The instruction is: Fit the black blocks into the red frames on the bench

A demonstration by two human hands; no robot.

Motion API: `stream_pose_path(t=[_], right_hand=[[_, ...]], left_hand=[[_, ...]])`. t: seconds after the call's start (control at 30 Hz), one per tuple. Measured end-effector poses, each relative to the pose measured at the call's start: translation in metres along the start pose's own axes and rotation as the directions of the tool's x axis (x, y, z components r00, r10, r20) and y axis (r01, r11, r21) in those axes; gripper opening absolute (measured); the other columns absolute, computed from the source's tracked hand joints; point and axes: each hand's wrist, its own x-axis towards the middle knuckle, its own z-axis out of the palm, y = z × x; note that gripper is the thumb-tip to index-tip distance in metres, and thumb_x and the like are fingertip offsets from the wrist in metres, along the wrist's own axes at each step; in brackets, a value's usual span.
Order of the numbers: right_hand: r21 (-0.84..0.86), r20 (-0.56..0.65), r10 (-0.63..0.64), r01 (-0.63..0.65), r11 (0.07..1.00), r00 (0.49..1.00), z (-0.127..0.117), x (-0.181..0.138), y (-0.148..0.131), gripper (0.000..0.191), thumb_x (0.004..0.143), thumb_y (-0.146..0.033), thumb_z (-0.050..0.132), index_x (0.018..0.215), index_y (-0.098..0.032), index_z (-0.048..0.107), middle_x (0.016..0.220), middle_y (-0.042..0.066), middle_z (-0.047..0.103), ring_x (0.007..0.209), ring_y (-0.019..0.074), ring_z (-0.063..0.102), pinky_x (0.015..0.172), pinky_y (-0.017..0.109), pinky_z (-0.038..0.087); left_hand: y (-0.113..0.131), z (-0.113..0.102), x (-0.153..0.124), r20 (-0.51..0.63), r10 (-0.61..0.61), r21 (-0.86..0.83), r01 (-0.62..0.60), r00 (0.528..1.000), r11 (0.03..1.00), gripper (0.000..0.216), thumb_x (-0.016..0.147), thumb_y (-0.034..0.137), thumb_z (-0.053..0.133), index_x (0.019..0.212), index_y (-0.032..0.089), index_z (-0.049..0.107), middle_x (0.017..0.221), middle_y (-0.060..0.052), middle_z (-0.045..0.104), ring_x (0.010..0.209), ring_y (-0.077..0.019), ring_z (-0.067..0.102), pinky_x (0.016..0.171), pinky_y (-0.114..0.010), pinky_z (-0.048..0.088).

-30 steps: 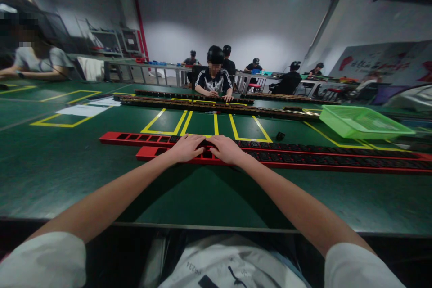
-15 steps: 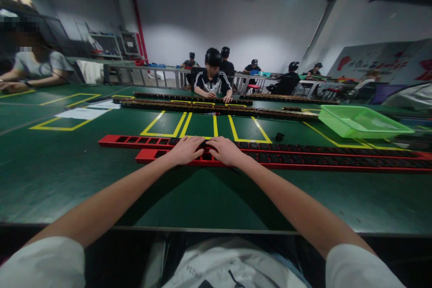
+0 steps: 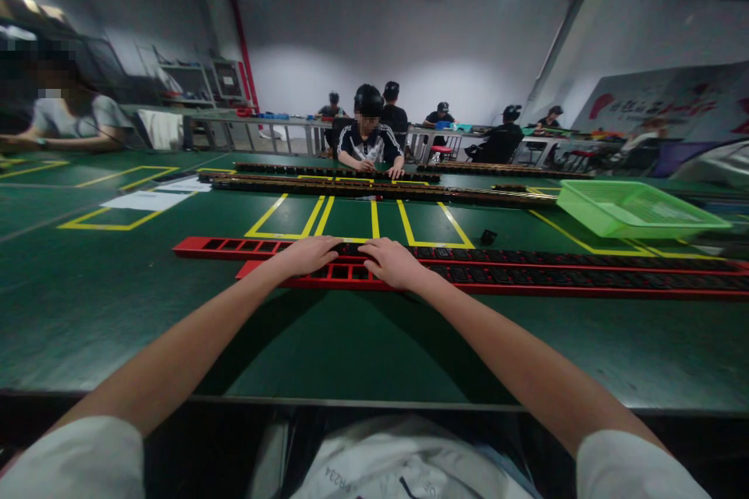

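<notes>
Two long red slotted strips lie side by side across the table: the far strip [image 3: 193, 247] and the near strip [image 3: 251, 271]. Black square pieces [image 3: 497, 274] fill their right parts, while several slots at the left hold none. My left hand [image 3: 307, 256] rests over the far strip, thumb and fingers drawn together at a black piece; what they grip, if anything, is hidden. Just to its right, my right hand [image 3: 393, 261] lies across both strips, fingers stretched left and thumb apart, fingertips touching the far strip's black pieces.
A green plastic basket [image 3: 637, 210] stands at the right, beyond the strips. One loose black piece [image 3: 488, 237] lies behind them. White papers [image 3: 146, 199] are at the left. Across the table, a co-worker [image 3: 370, 142] sits behind long dark strips [image 3: 328, 185].
My left hand has slid a little left, widening the gap between my hands and uncovering slots of the near strip. My right hand stays nearly where it was.
</notes>
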Motion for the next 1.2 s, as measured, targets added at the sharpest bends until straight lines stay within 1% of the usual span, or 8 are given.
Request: stream_pose_path(t=[0.23, 0.43, 0.57, 0.7, 0.8, 0.87, 1.07, 1.2], right_hand=[[-0.003, 0.004, 0.004, -0.004, 1.000, 1.000, -0.001, 0.000, 0.000, 0.041, 0.100, -0.031, 0.046, 0.137, -0.016, 0.059, 0.137, 0.014, 0.059, 0.120, 0.0278, 0.055, 0.102, 0.043, 0.043], [0.004, 0.001, -0.003, 0.003, 1.000, 1.000, 0.001, 0.000, 0.001, 0.041, 0.100, -0.031, 0.046, 0.136, -0.016, 0.059, 0.136, 0.014, 0.059, 0.121, 0.0275, 0.054, 0.103, 0.043, 0.042], [-0.013, -0.003, -0.004, 0.004, 1.000, 1.000, 0.001, 0.001, 0.001, 0.040, 0.100, -0.031, 0.046, 0.134, -0.016, 0.060, 0.134, 0.014, 0.060, 0.120, 0.0274, 0.055, 0.101, 0.043, 0.043], [-0.071, 0.038, 0.031, -0.028, 0.997, 0.999, -0.004, 0.010, -0.005, 0.034, 0.099, -0.032, 0.048, 0.125, -0.017, 0.064, 0.125, 0.015, 0.064, 0.112, 0.0274, 0.059, 0.094, 0.041, 0.046], [-0.094, 0.038, 0.010, -0.007, 0.996, 0.999, -0.005, 0.020, -0.015, 0.034, 0.098, -0.033, 0.050, 0.124, -0.016, 0.064, 0.120, 0.014, 0.067, 0.109, 0.0272, 0.061, 0.092, 0.039, 0.047], [-0.088, 0.019, -0.011, 0.012, 0.996, 1.000, -0.003, 0.025, -0.021, 0.036, 0.098, -0.032, 0.050, 0.127, -0.014, 0.062, 0.121, 0.014, 0.067, 0.109, 0.0269, 0.060, 0.093, 0.038, 0.047], [-0.032, -0.012, -0.035, 0.035, 0.999, 0.999, 0.008, 0.025, -0.027, 0.039, 0.100, -0.027, 0.044, 0.134, -0.013, 0.058, 0.135, 0.015, 0.060, 0.121, 0.0257, 0.055, 0.104, 0.040, 0.041], [0.001, -0.030, -0.017, 0.017, 1.000, 0.999, 0.010, 0.023, -0.025, 0.046, 0.099, -0.028, 0.045, 0.143, -0.013, 0.049, 0.137, 0.015, 0.059, 0.122, 0.0261, 0.054, 0.104, 0.041, 0.042]], left_hand=[[-0.021, -0.002, 0.000, 0.014, -0.029, -0.126, 0.030, 0.999, 0.992, 0.051, 0.095, 0.048, 0.047, 0.137, 0.022, 0.056, 0.135, -0.009, 0.064, 0.118, -0.0256, 0.062, 0.101, -0.035, 0.046], [-0.032, -0.003, -0.008, 0.053, -0.065, -0.060, 0.068, 0.997, 0.996, 0.057, 0.095, 0.057, 0.042, 0.136, 0.019, 0.055, 0.133, -0.013, 0.064, 0.115, -0.0287, 0.063, 0.096, -0.038, 0.048], [-0.031, 0.001, -0.007, 0.007, -0.052, -0.033, 0.052, 0.999, 0.998, 0.056, 0.096, 0.056, 0.041, 0.133, 0.018, 0.057, 0.133, -0.015, 0.064, 0.119, -0.0294, 0.061, 0.099, -0.039, 0.045], [-0.030, 0.000, -0.007, 0.046, -0.054, -0.044, 0.056, 0.998, 0.997, 0.055, 0.095, 0.053, 0.043, 0.138, 0.019, 0.054, 0.137, -0.014, 0.062, 0.121, -0.0285, 0.061, 0.100, -0.038, 0.045], [-0.033, -0.002, -0.011, 0.030, -0.029, -0.063, 0.031, 0.999, 0.998, 0.055, 0.097, 0.050, 0.041, 0.142, 0.019, 0.050, 0.142, -0.013, 0.058, 0.124, -0.0270, 0.058, 0.103, -0.037, 0.043], [-0.037, -0.002, -0.016, 0.003, -0.020, -0.086, 0.020, 1.000, 0.996, 0.054, 0.098, 0.049, 0.040, 0.141, 0.018, 0.051, 0.142, -0.013, 0.058, 0.124, -0.0264, 0.058, 0.104, -0.037, 0.043], [-0.049, -0.003, -0.025, -0.066, -0.041, -0.189, 0.028, 0.997, 0.982, 0.047, 0.096, 0.047, 0.044, 0.130, 0.019, 0.062, 0.124, -0.009, 0.069, 0.109, -0.0257, 0.066, 0.097, -0.036, 0.048], [-0.050, -0.003, -0.022, -0.046, -0.080, -0.264, 0.066, 0.996, 0.962, 0.044, 0.093, 0.047, 0.050, 0.126, 0.022, 0.066, 0.121, -0.007, 0.072, 0.103, -0.0242, 0.068, 0.094, -0.035, 0.050]])
